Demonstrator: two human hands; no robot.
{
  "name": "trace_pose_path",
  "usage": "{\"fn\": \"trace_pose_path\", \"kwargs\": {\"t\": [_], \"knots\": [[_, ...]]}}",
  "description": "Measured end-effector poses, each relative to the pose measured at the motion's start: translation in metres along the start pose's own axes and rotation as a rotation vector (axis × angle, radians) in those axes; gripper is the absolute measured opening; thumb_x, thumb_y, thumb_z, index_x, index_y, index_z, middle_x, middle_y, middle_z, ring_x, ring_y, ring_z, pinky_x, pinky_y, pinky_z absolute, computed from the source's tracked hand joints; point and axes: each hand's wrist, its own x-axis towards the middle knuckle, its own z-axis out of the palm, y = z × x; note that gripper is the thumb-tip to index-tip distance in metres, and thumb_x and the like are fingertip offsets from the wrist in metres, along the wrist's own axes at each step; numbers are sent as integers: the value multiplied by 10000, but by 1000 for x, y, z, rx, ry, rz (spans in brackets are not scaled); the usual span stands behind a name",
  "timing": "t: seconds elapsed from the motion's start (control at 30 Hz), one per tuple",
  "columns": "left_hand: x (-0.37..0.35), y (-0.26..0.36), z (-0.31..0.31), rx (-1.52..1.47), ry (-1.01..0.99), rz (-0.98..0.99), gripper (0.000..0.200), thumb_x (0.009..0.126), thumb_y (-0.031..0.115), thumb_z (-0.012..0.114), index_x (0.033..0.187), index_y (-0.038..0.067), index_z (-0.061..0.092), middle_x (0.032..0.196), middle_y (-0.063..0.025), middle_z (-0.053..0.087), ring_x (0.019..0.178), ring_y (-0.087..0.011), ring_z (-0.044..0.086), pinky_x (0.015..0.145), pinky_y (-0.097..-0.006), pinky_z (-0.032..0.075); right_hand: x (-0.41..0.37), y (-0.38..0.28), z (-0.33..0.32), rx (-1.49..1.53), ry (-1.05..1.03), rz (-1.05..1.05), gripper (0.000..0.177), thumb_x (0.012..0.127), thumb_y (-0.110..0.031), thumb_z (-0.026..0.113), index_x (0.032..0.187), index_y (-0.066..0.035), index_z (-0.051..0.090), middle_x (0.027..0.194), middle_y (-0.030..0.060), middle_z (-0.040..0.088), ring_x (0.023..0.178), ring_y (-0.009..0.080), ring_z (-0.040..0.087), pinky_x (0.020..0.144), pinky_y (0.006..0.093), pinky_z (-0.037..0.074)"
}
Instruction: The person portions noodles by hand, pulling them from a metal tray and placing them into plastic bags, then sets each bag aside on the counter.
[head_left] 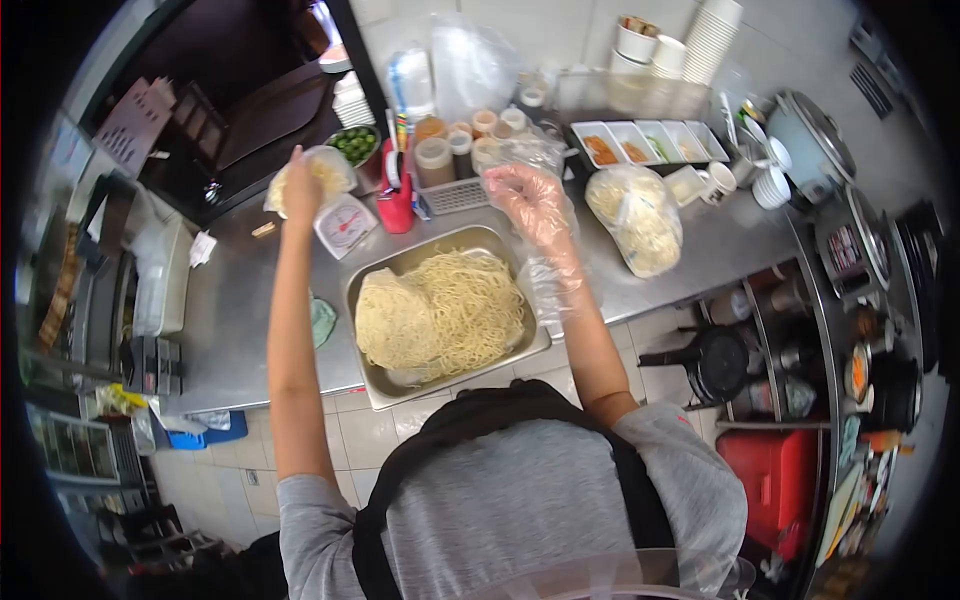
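Note:
My left hand (301, 190) is bare and stretched out over a clear plastic bag of noodles (333, 172). The bag sits on the pan of a small dial scale (346, 224). That hand looks closed on the bag, though most of its fingers are hidden. My right hand (532, 202) wears a loose clear plastic glove and hovers above the counter, right of a steel tray (537, 343). Its fingers are curled together; whatever is in them does not show. In the tray lie loose noodles (478, 310) and, at left, a paler flattened mass of noodles (396, 318).
A bag of noodles (636, 222) lies on the steel counter (235, 335) at right, before a row of topping trays (650, 143). Behind stand sauce bottles (434, 160), a red holder (396, 208) and a tub of green vegetables (354, 147). A rice cooker (815, 135) stands far right.

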Motion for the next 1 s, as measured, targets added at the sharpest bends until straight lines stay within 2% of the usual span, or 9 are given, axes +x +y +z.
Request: {"fn": "trace_pose_path", "kwargs": {"t": [0.03,0.1,0.17,0.43,0.57,0.67,0.77,0.9,1.0], "knots": [[8,-9,-4,-29,138,95,479,721,-43,559,1192,41,555,1310,-198,498,1029,-335,608,805,-412,524,-5,7,-22,-158,-27,48,196,844,-140,669,990,-9,664,928,72,679,890,108,606,777,279,497],[27,29,-71,-251,-182,-303,470,725,-45,565,1187,36,583,936,-166,683,636,-233,690,566,-318,559,-20,41,-64,-543,-60,103,198,769,-158,708,937,-57,675,849,87,678,848,185,639,764,341,500],[42,21,-100,-478,-158,-472,470,775,-33,573,1238,52,571,766,-115,670,573,-156,664,534,-287,549,-41,54,-89,-1095,-113,160,180,743,-166,715,897,-81,678,846,101,669,859,249,642,771,388,498],[45,107,-202,-1315,-228,-493,459,887,9,512,1338,-21,433,1257,-69,551,820,-43,612,716,-165,546,-87,165,-98,-1219,-150,255,188,790,-108,612,977,-95,605,1027,146,616,972,347,585,817,416,470],[13,149,-222,-1478,-432,-402,556,817,-25,535,1355,-45,391,1332,-68,502,809,-32,616,702,-181,563,-82,140,-67,-1288,-66,435,163,816,-37,533,955,-88,600,1058,164,605,1022,348,572,827,419,472],[-14,187,-232,-1481,-491,-545,612,772,-43,555,1359,-55,379,1333,-97,500,730,-39,621,607,-205,568,-83,172,-81,-1347,-43,163,167,791,-59,573,955,-85,588,959,150,633,920,326,618,755,399,493],[-49,180,-213,-1499,-500,-497,666,748,-63,577,1378,-48,359,1217,-114,567,736,-53,618,636,-200,529,-57,163,-97,-986,-214,343,209,734,-56,587,942,-76,583,934,158,650,814,365,623,700,444,492],[-74,192,-205,-1495,-608,-596,725,702,-121,590,1384,-42,354,1203,-95,566,755,-75,614,685,-217,515,-45,93,-65,-12,-343,388,154,727,-95,657,858,-43,593,813,18,610,696,162,590,631,323,485],[-83,198,-205,-1480,-649,-573,720,708,-122,571,1388,-40,349,1253,-79,529,795,-61,601,690,-210,506,-37,42,-27,165,-460,379,201,737,-109,697,897,-68,582,832,-17,587,787,107,567,635,291,482]]}}
